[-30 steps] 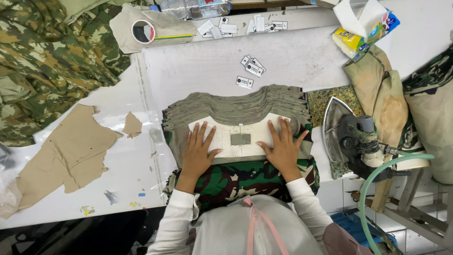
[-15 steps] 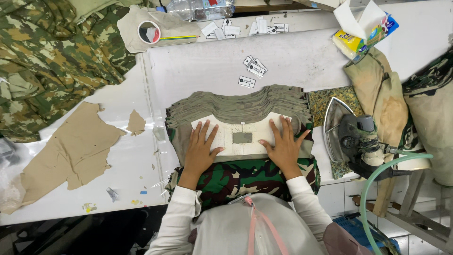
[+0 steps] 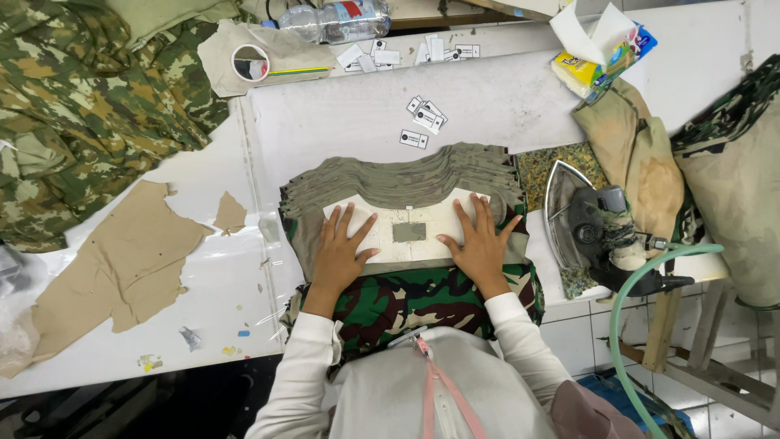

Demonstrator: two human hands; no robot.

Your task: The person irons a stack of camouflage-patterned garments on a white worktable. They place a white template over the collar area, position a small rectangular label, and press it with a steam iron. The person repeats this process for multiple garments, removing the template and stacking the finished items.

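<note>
**Two flat hands on a white card**

The hands have hardly moved since a moment ago. The left hand (image 3: 341, 248) and the right hand (image 3: 479, 244) still lie open and flat on the white card (image 3: 406, 232). The card sits on a stack of green cloth pieces (image 3: 402, 179) on the tabletop (image 3: 325, 130). An iron (image 3: 589, 223) stands just to the right. Small paper tags (image 3: 424, 118) lie behind the stack. A water bottle (image 3: 337, 20) lies far back.
</note>
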